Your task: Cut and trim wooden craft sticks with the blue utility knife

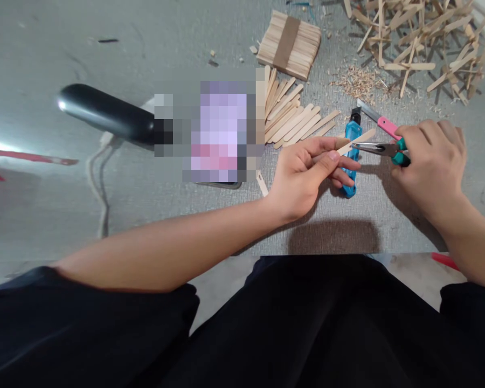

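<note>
On the left part of the grey table (pixel 153 188) there is a red strip (pixel 32 156), and then a long black device (pixel 109 113) with a pale cable (pixel 91 172) going toward the near side. To the right of it is a flat thing like a phone (pixel 222 124), which is blurred.

Next comes the left hand (pixel 299 175), partly closed: its thumb presses one wooden stick (pixel 366 136) against the fingers, while the other fingers are loosely extended. Just beyond this hand lie many loose sticks (pixel 295 121), and farther is a banded bundle (pixel 291 43).

The held stick is between the two hands, tilted, with its free end pointing to the far right. Under it lies a blue cutter (pixel 351 132); whether the fingers touch the cutter, I cannot tell.

The right hand (pixel 434 161) is closed around the green handles of the pliers (pixel 382 148). The tip of this tool reaches the stick just beside the left thumb, but I cannot tell if it grips. Just beyond the right hand lies a pink-handled knife (pixel 388 127), then wood shavings (pixel 359 83), and at the far right a heap of crossed sticks (pixel 416 37).
</note>
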Demonstrator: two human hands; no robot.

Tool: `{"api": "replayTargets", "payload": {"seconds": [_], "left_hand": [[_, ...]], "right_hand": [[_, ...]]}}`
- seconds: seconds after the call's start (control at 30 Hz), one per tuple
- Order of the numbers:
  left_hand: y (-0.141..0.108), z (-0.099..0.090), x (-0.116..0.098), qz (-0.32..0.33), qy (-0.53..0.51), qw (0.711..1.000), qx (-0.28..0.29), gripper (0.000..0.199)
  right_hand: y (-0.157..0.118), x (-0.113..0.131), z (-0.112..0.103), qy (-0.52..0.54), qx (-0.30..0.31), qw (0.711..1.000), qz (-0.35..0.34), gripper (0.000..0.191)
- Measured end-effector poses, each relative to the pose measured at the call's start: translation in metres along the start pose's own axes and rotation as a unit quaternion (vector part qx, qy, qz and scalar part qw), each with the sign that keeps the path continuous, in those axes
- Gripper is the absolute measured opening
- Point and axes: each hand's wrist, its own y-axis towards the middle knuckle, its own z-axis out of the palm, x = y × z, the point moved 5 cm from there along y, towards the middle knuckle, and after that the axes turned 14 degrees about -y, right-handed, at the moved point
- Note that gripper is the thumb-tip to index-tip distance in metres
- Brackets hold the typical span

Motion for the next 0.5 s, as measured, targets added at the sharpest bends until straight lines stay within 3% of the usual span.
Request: {"api": "replayTargets", "payload": {"seconds": [0.23,0.5], "left_hand": [[0.0,0.002,-0.002,-0.002,0.007,1.0,0.002,0.031],[-0.007,0.002,-0.007,0.117,0.138,0.983,-0.036,0.027]], "right_hand": [[0.001,-0.001,0.005,-0.009,-0.008,1.0,0.004,0.027],[-0.002,0.001,0.011,0.074,0.009,0.997,0.005,0.025]]}}
